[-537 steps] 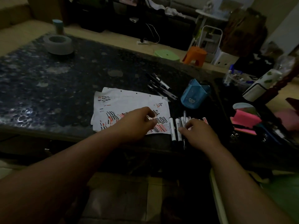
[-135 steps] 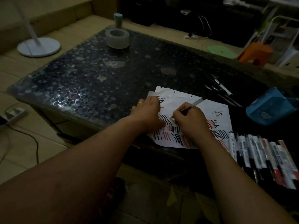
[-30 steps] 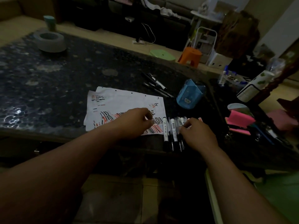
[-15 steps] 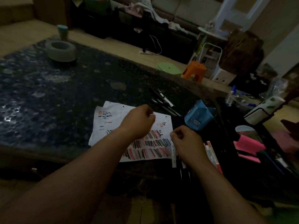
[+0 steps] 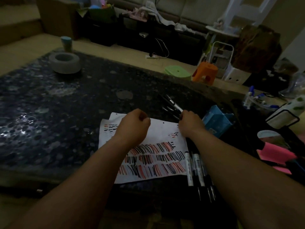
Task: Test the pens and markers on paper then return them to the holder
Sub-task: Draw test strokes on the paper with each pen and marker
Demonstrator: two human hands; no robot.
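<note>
Reaching past the paper point(image 5: 165, 129), your right hand point(image 5: 189, 123) touches the pens point(image 5: 172, 103) just ahead, grip impossible to tell, while your left hand point(image 5: 133, 125) is clenched alongside.

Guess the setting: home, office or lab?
Most likely a home living room: a low, dark speckled coffee table, a sofa along the back, and a small orange stool on the floor beyond the table.

Dark speckled table point(image 5: 49, 113): scribbled paper point(image 5: 161, 133) below left fingers point(image 5: 144, 119), loose pens point(image 5: 171, 103) at right fingers point(image 5: 184, 114), blue holder point(image 5: 216, 123) right of them, markers point(image 5: 189, 167) behind.
</note>
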